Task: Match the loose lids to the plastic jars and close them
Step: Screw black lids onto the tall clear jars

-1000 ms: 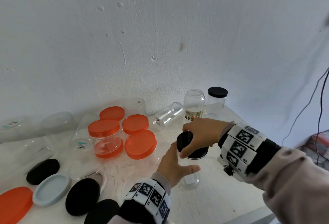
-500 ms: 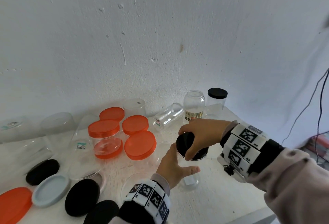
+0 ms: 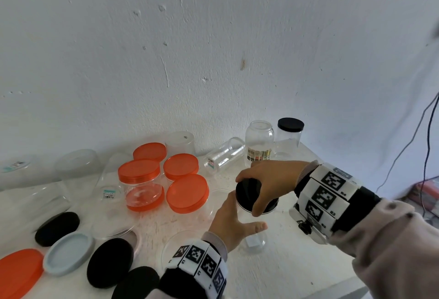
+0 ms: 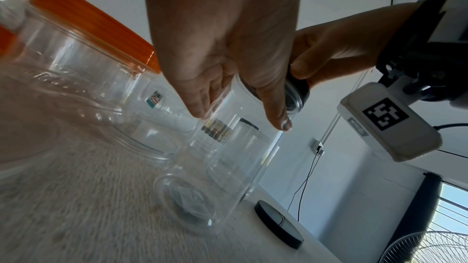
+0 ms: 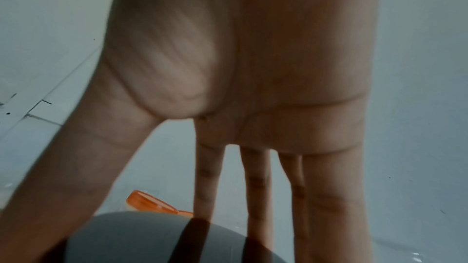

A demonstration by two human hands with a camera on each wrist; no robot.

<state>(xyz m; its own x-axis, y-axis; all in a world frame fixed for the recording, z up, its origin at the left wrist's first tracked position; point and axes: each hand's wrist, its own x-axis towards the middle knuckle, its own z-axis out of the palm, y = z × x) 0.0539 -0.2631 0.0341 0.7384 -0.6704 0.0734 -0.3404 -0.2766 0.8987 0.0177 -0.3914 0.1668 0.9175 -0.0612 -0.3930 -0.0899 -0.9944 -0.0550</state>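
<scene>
A clear plastic jar (image 3: pixel 255 241) (image 4: pixel 222 167) stands upright on the white table (image 3: pixel 273 272). My left hand (image 3: pixel 229 221) (image 4: pixel 225 51) grips its side, thumb in front and fingers wrapped behind. A black lid (image 3: pixel 249 190) (image 4: pixel 298 87) (image 5: pixel 157 237) sits on the jar's mouth. My right hand (image 3: pixel 266 180) (image 5: pixel 253 107) grips this lid from above, thumb on the near rim and fingers over the far rim. The jar's upper wall is mostly hidden by both hands.
Left of the hands lie several loose lids: black (image 3: pixel 110 262), grey (image 3: pixel 69 253), orange (image 3: pixel 187 193). An orange-lidded jar (image 3: pixel 140 184) stands in the middle, amid open clear jars. A black-lidded jar (image 3: pixel 289 137), an open jar (image 3: pixel 259 143) and a jar lying down (image 3: pixel 224 156) stand by the wall. Another black lid (image 4: pixel 278 225) lies near the table's right edge.
My right hand has turned a little on the black lid, thumb shifting along the near rim. The jar and my left hand stay in place.
</scene>
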